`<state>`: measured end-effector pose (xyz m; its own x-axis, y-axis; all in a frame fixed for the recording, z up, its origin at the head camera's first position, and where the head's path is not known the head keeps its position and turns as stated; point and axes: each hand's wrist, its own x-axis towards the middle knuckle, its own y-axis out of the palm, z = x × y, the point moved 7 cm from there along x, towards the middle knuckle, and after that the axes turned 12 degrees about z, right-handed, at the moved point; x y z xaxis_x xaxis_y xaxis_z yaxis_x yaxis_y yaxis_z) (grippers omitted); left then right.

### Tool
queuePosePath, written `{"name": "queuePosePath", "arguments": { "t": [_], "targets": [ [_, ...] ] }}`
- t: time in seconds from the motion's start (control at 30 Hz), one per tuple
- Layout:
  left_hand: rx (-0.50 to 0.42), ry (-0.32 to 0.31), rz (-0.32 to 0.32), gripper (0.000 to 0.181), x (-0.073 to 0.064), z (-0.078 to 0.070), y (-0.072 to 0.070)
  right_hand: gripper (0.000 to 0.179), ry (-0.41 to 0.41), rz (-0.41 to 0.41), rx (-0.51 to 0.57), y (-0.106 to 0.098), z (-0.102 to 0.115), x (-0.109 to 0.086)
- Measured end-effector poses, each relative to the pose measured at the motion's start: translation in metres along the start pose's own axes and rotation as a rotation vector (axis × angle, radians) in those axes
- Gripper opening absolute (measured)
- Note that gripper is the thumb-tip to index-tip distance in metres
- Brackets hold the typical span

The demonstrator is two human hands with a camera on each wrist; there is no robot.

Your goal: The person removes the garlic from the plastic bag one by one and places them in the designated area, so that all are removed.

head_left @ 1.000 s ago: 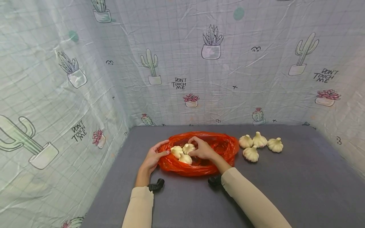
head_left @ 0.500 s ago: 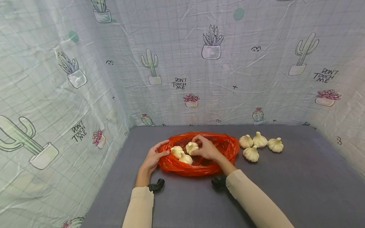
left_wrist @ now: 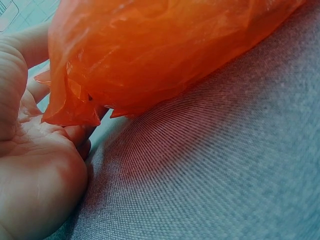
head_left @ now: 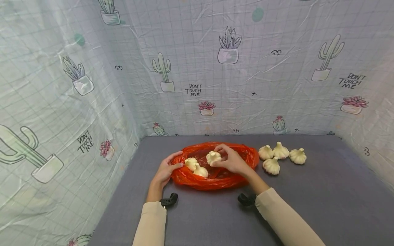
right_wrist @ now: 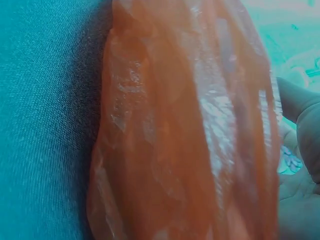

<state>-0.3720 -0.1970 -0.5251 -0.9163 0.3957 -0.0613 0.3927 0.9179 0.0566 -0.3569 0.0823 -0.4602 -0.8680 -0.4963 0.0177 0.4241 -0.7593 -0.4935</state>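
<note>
An orange-red plastic bag (head_left: pixel 212 184) lies on the table with its mouth spread wide. At its left end my left hand (head_left: pixel 164 172) grips the rim, thumb on the near side and fingers beyond; the left wrist view shows the bag's film (left_wrist: pixel 150 60) between thumb and fingers. My right hand (head_left: pixel 232 160) pinches a garlic bulb (head_left: pixel 213 158) over the bag's opening, thumb in front and fingers behind. Two more bulbs (head_left: pixel 200 170) sit inside the bag near my left hand. In the right wrist view the bag's side (right_wrist: pixel 185 140) hides the held bulb.
Several garlic bulbs (head_left: pixel 271 166) stand on the grey table (head_left: pixel 203 218) just right of the bag. A curtain printed with cacti (head_left: pixel 227 102) walls the table at the back and sides. Black wrist cameras (head_left: pixel 246 199) sit near both sleeves.
My right hand has drawn the pinched garlic bulb to the right, away from the two other bulbs in the bag. The left hand has kept its place on the rim.
</note>
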Motion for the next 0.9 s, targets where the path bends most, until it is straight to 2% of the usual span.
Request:
{"name": "queuePosePath", "arguments": {
  "t": [0.33,0.6,0.9],
  "targets": [
    [-0.005,0.004,0.004,0.058,0.0,-0.001,0.001,0.049,-0.032,0.01,0.034,-0.012,0.008,-0.022],
    [-0.006,0.002,0.004,0.058,0.0,0.0,0.001,0.049,-0.018,0.01,0.021,-0.02,0.006,-0.039],
    [-0.004,0.006,0.003,0.058,0.0,-0.001,0.001,0.05,-0.038,-0.003,0.038,-0.031,0.005,-0.059]
  ]
}}
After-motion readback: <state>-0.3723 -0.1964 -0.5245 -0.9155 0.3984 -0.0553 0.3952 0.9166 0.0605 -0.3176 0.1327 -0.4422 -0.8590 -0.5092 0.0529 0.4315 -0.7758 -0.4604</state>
